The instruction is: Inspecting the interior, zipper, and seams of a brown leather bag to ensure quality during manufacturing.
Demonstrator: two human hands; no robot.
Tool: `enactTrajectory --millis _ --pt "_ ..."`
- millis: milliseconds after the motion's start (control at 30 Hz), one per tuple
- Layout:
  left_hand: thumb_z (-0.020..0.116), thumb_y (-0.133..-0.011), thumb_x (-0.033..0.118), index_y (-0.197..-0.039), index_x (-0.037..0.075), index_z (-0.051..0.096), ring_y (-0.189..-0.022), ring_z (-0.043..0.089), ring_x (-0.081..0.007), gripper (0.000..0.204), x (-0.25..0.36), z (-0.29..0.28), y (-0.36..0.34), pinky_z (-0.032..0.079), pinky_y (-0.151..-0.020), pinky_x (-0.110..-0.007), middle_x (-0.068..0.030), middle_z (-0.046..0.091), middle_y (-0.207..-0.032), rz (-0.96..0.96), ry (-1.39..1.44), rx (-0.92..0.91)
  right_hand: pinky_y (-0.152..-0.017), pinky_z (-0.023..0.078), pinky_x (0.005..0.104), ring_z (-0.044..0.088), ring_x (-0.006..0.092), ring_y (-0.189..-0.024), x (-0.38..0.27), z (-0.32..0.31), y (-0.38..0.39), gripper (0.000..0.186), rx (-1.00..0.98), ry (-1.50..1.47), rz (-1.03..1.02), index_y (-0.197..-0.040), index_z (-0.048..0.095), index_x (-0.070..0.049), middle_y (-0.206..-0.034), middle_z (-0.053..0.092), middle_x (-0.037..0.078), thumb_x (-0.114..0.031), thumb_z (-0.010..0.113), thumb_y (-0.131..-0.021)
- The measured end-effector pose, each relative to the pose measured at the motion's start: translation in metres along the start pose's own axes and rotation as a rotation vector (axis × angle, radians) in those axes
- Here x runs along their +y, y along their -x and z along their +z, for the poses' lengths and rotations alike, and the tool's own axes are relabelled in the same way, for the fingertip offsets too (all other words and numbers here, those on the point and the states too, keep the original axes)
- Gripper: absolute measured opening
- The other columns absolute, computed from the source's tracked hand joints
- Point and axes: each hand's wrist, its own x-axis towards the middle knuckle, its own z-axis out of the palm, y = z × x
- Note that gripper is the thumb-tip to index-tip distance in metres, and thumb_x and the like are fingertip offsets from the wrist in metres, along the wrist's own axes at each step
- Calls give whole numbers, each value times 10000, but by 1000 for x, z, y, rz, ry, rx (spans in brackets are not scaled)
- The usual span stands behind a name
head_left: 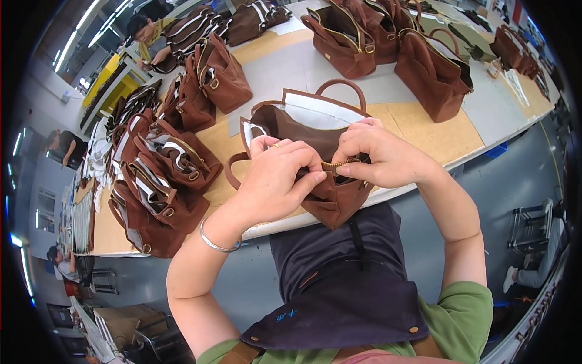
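A brown leather handbag stands at the table's near edge, its top spread wide and white lining strips showing along the rim. Across its near end runs a brass-toothed zipper. My left hand is closed, thumb and fingertips pinching the bag's edge by the zipper's left end. On the other side, my right hand pinches the zipper between thumb and forefinger. One round handle rises at the far side; the other handle hangs beside my left wrist. The fingertips hide part of the zipper.
Several brown handbags crowd the table on my left. More bags stand at the far right. Bare tan board shows right of the bag. A person works at the far left, and another person's leg shows at right.
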Motion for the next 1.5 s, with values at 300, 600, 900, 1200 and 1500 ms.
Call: enactTrajectory --millis 300,600,900,1200,1500 --pt "694 -870 195 -816 109 639 -851 615 -219 116 -1 1 1 303 -953 -429 -14 657 -856 -45 25 -17 -1031 303 378 595 206 -862 -6 -1 -1 106 -7 40 28 -897 737 -83 -789 664 30 -168 694 -851" --pt "691 -887 207 -809 110 607 -863 582 -167 151 0 1 1 267 -953 -379 24 646 -880 -61 25 -37 -1033 297 377 587 201 -870 -6 -2 -2 109 -27 12 28 -904 737 -85 -795 654 26 -168 690 -851" --pt "709 -862 191 -800 111 615 -837 586 -174 138 5 5 3 278 -947 -383 30 646 -863 -88 -17 -11 -1029 299 377 589 192 -876 -6 3 -1 90 1 -20 2 -885 729 -85 -799 652 17 -160 699 -845" --pt "723 -847 172 -789 116 618 -809 591 -176 133 10 7 2 288 -949 -387 32 641 -833 -113 -87 53 -1019 298 377 596 182 -842 -6 8 -1 113 67 -3 20 -831 723 -90 -747 650 8 -197 734 -798" --pt "752 -847 149 -1061 131 656 -813 583 -155 236 -3 -21 -1 290 -946 -339 7 684 -958 -67 86 -126 -1016 284 362 574 158 -864 8 9 -5 96 36 -98 -2 -835 724 -117 -783 639 -29 -196 757 -793"
